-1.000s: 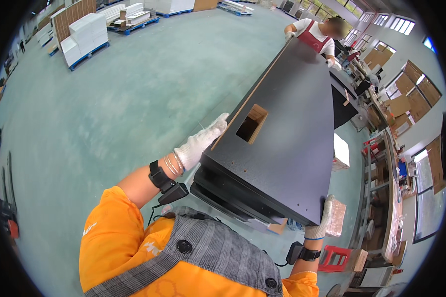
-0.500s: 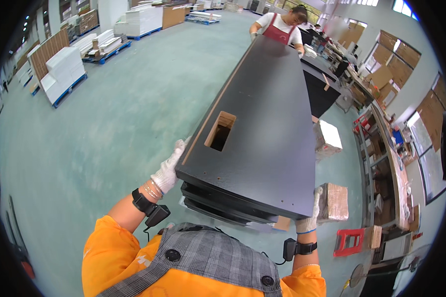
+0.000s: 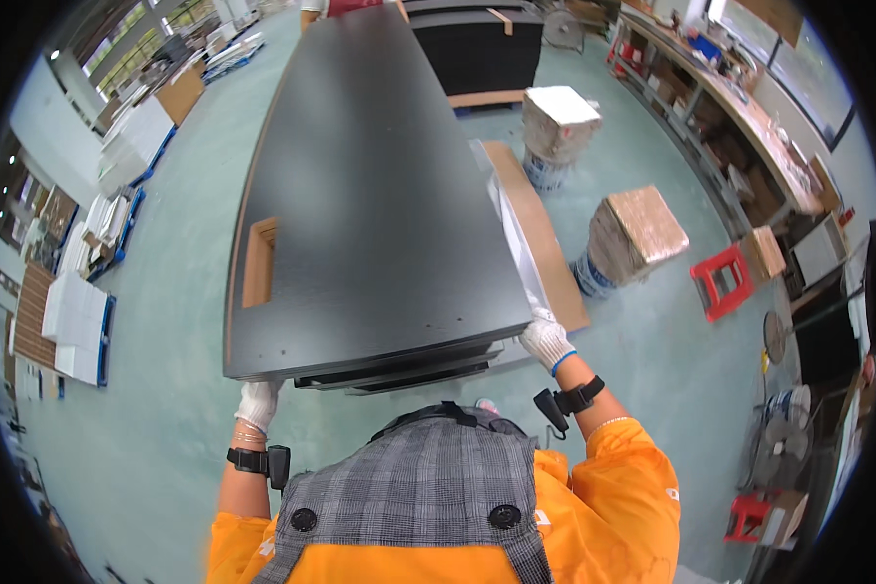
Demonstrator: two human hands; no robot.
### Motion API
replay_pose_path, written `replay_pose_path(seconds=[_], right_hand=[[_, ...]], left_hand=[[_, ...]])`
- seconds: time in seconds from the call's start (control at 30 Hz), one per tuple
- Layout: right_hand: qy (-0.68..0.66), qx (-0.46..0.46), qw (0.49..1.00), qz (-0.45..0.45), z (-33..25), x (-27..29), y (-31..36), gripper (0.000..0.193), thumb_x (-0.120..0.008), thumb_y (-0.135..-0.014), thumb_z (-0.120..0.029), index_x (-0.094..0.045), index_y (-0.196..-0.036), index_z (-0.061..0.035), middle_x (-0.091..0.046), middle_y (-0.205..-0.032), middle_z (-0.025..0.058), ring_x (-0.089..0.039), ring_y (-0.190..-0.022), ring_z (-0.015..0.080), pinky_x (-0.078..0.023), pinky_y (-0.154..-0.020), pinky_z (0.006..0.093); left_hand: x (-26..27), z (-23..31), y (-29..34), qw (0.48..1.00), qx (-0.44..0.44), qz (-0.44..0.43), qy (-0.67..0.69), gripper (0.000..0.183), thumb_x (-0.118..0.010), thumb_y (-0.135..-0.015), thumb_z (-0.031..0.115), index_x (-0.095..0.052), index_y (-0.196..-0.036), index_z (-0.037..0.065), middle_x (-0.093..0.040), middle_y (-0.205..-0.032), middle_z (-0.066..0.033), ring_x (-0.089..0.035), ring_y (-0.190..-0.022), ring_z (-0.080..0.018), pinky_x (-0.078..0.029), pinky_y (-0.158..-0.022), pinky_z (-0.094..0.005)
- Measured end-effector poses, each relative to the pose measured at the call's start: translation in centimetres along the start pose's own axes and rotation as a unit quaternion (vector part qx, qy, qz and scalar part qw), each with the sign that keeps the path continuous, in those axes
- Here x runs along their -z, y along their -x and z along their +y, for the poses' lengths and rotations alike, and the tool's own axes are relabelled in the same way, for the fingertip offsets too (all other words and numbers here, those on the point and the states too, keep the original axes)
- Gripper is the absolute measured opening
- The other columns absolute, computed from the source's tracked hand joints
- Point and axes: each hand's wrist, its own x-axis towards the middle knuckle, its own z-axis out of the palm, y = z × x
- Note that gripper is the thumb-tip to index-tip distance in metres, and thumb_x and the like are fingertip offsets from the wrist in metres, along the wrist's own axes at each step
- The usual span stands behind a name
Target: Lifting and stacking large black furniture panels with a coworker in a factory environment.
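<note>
A long black board point(image 3: 360, 224) stretches away from me, with a rectangular cutout point(image 3: 261, 263) on its left side and small holes along its near edge. My left hand point(image 3: 259, 403), in a white knitted glove, grips the near left corner from below; its fingers are hidden under the board. At the near right corner my right hand point(image 3: 547, 341), gloved the same way, is closed around the edge. More black boards point(image 3: 399, 370) lie stacked beneath. Beyond the far end, a co-worker in a dark red apron point(image 3: 354, 6) is cut off by the frame.
Wrapped boxes on round drums point(image 3: 642, 229) stand to the right, beside a brown cardboard strip point(image 3: 530, 234). A red stool point(image 3: 722, 282) and a long workbench point(image 3: 720, 107) are farther right. Black boards point(image 3: 477, 54) sit on a pallet behind. White stacks point(image 3: 73, 326) stand at far left.
My view has swung to the right and down. The board's near end now points more squarely at me, and both hands still hold its corners. The co-worker has mostly left the frame.
</note>
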Motion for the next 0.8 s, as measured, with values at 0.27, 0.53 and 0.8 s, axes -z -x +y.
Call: replay_pose_path(seconds=[0.27, 0.53, 0.8], right_hand=[[-0.158, -0.343, 0.920, 0.104, 31.6, 1.9, -0.5, 0.053, -0.050, -0.091, -0.054, -0.064, -0.089, -0.0033, -0.061, -0.077, 0.0093, -0.055, -0.069, 0.0215, -0.044, -0.061, 0.0393], [-0.320, -0.499, 0.803, 0.064, 47.7, 2.3, 7.0, 0.044, -0.043, -0.096, -0.053, -0.060, -0.095, -0.0116, -0.059, -0.076, 0.0052, -0.055, -0.064, 0.0210, -0.041, -0.054, 0.0385], [-0.419, -0.403, 0.812, -0.045, 41.9, -1.2, 5.3, 0.036, -0.046, -0.097, -0.046, -0.057, -0.082, -0.0157, -0.051, -0.065, -0.0024, -0.044, -0.052, 0.0128, -0.031, -0.046, 0.0293]], left_hand=[[-3.4, -3.4, 6.2, 0.894, 0.363, 0.131, 0.226, 0.044, -0.053, -0.093, 0.056, -0.062, -0.101, 0.014, -0.056, -0.083, 0.0047, -0.038, -0.057, -0.0069, -0.029, -0.048, -0.0237], [-9.7, 5.1, 14.0, 0.926, 0.305, -0.154, -0.159, 0.064, -0.038, -0.096, 0.055, -0.053, -0.133, 0.006, -0.056, -0.135, -0.0184, -0.051, -0.126, -0.0344, -0.039, -0.105, -0.0383], [-11.2, 16.0, 14.0, 0.907, 0.308, -0.167, -0.233, 0.063, -0.039, -0.095, 0.054, -0.050, -0.137, 0.008, -0.053, -0.138, -0.0194, -0.045, -0.131, -0.0358, -0.036, -0.108, -0.0382]])
